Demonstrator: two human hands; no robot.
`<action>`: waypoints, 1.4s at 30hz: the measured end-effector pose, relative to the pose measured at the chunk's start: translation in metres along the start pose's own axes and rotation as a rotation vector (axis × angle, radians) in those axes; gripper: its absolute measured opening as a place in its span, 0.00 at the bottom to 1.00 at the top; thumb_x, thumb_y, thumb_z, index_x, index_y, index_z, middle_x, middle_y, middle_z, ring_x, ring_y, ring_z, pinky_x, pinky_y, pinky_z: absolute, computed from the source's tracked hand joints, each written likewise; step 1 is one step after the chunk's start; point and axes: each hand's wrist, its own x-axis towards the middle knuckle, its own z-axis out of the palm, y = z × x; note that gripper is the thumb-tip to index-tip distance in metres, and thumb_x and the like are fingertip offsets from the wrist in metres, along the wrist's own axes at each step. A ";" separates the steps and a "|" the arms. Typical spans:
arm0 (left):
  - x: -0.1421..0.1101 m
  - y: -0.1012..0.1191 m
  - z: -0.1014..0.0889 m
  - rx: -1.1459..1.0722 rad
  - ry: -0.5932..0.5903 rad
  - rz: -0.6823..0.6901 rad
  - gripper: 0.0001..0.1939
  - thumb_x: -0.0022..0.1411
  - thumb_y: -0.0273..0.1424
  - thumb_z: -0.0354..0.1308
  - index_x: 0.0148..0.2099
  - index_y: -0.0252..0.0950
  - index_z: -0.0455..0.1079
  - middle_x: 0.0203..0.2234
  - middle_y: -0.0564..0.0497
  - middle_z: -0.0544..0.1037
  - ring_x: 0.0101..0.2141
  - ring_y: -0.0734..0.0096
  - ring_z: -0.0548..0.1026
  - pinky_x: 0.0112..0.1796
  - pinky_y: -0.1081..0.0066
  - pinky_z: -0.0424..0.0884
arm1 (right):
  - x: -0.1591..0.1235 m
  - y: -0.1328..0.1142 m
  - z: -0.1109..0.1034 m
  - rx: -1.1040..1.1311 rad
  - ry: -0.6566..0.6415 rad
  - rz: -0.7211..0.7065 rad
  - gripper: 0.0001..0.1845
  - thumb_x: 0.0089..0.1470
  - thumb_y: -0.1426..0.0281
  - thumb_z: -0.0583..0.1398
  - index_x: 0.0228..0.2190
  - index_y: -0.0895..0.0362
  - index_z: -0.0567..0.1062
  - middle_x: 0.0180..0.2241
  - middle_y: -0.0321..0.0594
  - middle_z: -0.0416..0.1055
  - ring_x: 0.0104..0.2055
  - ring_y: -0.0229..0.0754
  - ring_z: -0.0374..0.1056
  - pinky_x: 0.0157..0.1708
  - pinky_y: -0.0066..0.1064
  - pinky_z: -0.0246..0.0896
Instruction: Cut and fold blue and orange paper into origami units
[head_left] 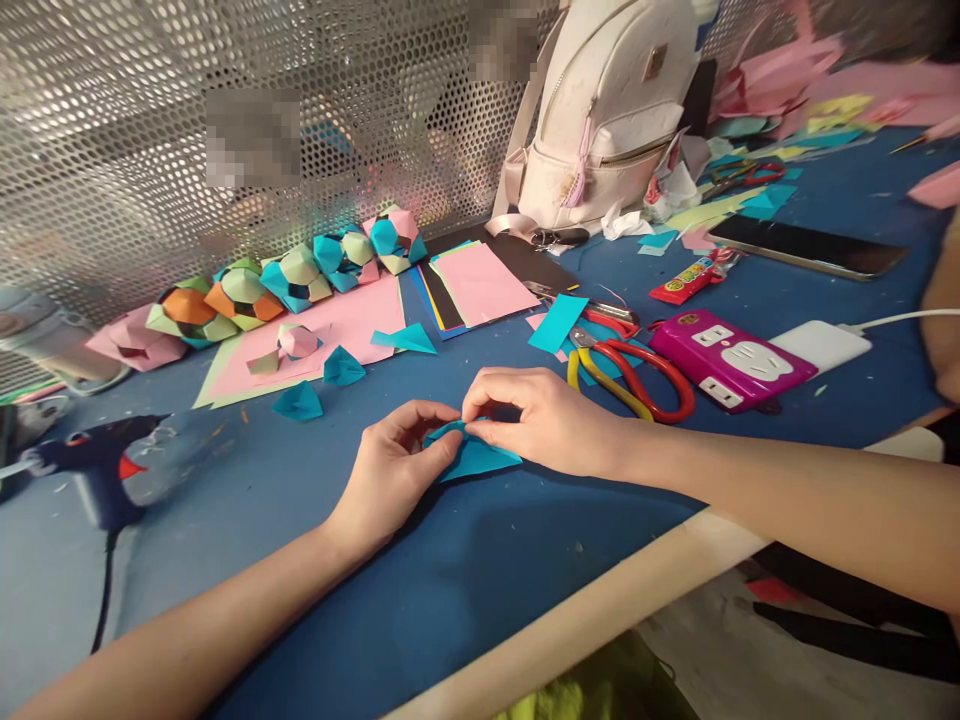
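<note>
Between my hands, low over the blue table, is a folded piece of turquoise paper (480, 460). My left hand (397, 465) pinches its left side, with the thumb on top. The thumb and fingertips of my right hand (525, 415) close on its upper edge, near the left thumb. Part of the paper is hidden under the fingers. Folded turquoise paper pieces (343, 366) lie just beyond my left hand. Past my right wrist rest scissors with red handles (667, 375) and a yellow-handled tool (611, 385), close to a turquoise paper strip (559, 322).
Folded paper balls (296, 278) line the perforated metal screen (337, 130). A glue gun (101, 465) stands at left. Stacked coloured paper (484, 283) and a pale backpack (611, 120) are at the back. To the right lie a purple power strip (727, 360) and a phone (810, 247).
</note>
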 end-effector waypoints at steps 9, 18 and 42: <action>-0.001 -0.003 -0.002 0.001 0.011 -0.016 0.10 0.53 0.38 0.66 0.33 0.36 0.76 0.28 0.52 0.79 0.31 0.71 0.73 0.33 0.74 0.69 | 0.000 -0.001 -0.004 -0.036 -0.037 0.007 0.05 0.49 0.78 0.61 0.31 0.59 0.72 0.31 0.36 0.70 0.32 0.34 0.64 0.34 0.26 0.62; 0.000 -0.007 -0.003 -0.040 0.019 -0.036 0.11 0.52 0.38 0.67 0.35 0.37 0.77 0.29 0.53 0.78 0.31 0.73 0.71 0.32 0.75 0.67 | 0.002 -0.001 -0.007 -0.057 -0.029 0.078 0.07 0.54 0.76 0.58 0.29 0.61 0.76 0.27 0.37 0.73 0.29 0.34 0.66 0.30 0.25 0.60; 0.001 -0.006 -0.003 0.022 0.058 -0.001 0.10 0.53 0.39 0.66 0.31 0.36 0.76 0.26 0.53 0.77 0.28 0.73 0.71 0.30 0.75 0.67 | 0.006 -0.011 -0.011 -0.005 -0.127 0.367 0.09 0.55 0.73 0.57 0.30 0.61 0.78 0.25 0.36 0.73 0.28 0.34 0.64 0.28 0.26 0.56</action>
